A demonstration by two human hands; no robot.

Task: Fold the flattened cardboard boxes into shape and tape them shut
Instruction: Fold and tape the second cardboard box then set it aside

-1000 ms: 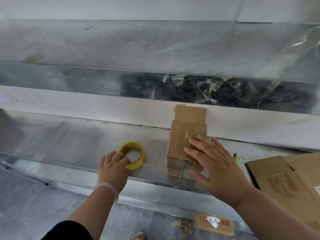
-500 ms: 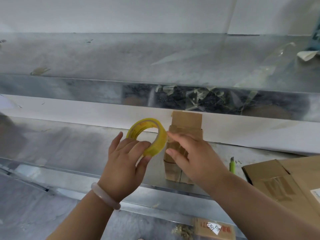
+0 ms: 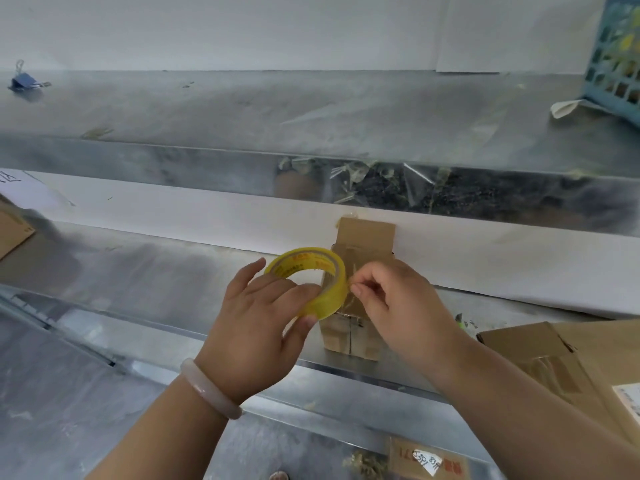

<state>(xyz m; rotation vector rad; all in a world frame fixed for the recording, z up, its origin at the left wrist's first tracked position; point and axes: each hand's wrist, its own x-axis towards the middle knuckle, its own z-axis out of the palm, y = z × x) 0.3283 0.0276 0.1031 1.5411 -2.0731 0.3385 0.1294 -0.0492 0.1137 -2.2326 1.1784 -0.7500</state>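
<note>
**Q:** Where are the two hands?
**A:** Both are raised over the front part of the metal desk (image 3: 156, 282) and meet at the yellow tape roll (image 3: 311, 282). The left hand (image 3: 256, 327) grips the roll from its near side, with the thumb under the lower rim and the fingers curled over the outer face. A pale bracelet (image 3: 207, 389) circles that wrist.

**Q:** And the right hand?
**A:** The right hand (image 3: 398, 306) has thumb and forefinger pinched together against the roll's right edge, and the other fingers are curled in. Whether a loose tape end lies between them cannot be told.

**Q:** Where is the box?
**A:** The small cardboard box (image 3: 349, 337) stands upright on the desk just behind the hands, near the front edge and partly hidden by them. Its top flap (image 3: 367, 232) points up in front of the white back panel (image 3: 173, 209). A vertical seam shows on the lower face toward the camera.

**Q:** What surrounds it?
**A:** Flattened cardboard (image 3: 540, 351) lies at the right, near the box but apart from it. The upper shelf (image 3: 311, 109) carries a blue binder clip (image 3: 20, 81) at the far left and a blue basket (image 3: 613, 64) at the far right. Scraps of clear tape (image 3: 363, 174) cling to the shelf's front lip — directly above the box.
</note>
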